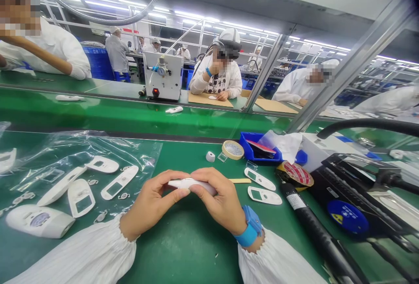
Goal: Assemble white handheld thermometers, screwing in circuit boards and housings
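Observation:
Both hands meet over the green bench around one slim white plastic housing (188, 183), held level. My left hand (155, 201) pinches its pointed end between thumb and fingers. Around the thicker end my right hand (219, 196) is closed, thumb on the near side; a blue wrist strap (250, 227) is on that wrist. The fingers cover much of the housing. To the left, several white shell covers with window cutouts (119, 182) and small clear parts lie on a plastic bag. Right of my hands rest two similar white covers (264, 195).
A small white cap (210, 156), a tape roll (232, 149) and a blue bin (258, 146) stand behind my hands. A black electric screwdriver (314, 227) lies at right. Beyond runs a green conveyor (124, 118) carrying white housings, with co-workers seated across it.

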Available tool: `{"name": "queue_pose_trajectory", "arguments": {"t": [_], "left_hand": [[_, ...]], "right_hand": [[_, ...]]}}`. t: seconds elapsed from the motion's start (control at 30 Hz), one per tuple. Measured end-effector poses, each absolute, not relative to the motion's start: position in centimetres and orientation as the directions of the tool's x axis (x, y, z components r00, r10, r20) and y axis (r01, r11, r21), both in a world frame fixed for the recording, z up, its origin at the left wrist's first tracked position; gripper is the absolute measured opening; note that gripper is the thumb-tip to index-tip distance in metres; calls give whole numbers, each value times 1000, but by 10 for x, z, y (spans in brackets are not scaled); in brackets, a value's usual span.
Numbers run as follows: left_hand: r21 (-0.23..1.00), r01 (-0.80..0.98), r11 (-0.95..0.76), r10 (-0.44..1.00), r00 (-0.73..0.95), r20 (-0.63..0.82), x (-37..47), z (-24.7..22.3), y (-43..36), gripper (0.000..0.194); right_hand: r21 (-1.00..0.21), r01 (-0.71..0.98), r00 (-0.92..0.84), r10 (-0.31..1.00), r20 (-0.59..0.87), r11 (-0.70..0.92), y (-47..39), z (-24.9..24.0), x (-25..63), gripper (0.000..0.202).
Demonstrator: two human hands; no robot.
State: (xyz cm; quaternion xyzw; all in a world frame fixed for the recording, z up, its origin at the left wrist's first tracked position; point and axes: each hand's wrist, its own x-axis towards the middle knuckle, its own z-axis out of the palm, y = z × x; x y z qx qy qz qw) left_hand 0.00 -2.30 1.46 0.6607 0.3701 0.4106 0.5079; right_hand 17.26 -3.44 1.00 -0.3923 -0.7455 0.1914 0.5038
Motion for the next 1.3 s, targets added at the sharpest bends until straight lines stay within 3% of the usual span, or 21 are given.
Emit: {"name": "queue_pose_trajectory", "arguments": {"t": [0.2,0.4,0.6,0.77,0.83,0.9,1.0,1.13,1.3], "left_hand": [[982,9,-187,911,375,170,3,15,-28,18],[968,81,-236,930,309,201,5,14,-30,16],[998,-60,-8,960,279,25,10,14,-21,31],[968,-220,120,942,334,-41,10,12,-18,25],[924,-321,209,931,356,-87,9,12,-18,25],[868,-396,300,905,407,-127,9,12,-20,26],[819,-418,394,858,487,-164,12,14,-25,26],[850,-330,410,823,536,-189,14,14,-29,29],[927,-173,332,829,523,-199,13,13,-33,39]], "right_hand": [[-696,376,-142,780,610,612,-39,11,168,9],[-757,330,-85,817,571,564,-40,8,163,9],[-789,343,-2,841,541,509,-38,4,157,9],[-786,349,-30,845,534,510,-40,4,153,14],[-861,271,-21,897,442,431,-39,4,153,18],[-964,75,-36,967,252,254,-37,4,152,25],[-971,-233,-228,974,4,-51,-34,2,149,37],[-898,-382,-416,908,-43,-218,-33,-1,146,38],[-881,-414,-461,887,-15,-230,-37,-1,144,35]]}}
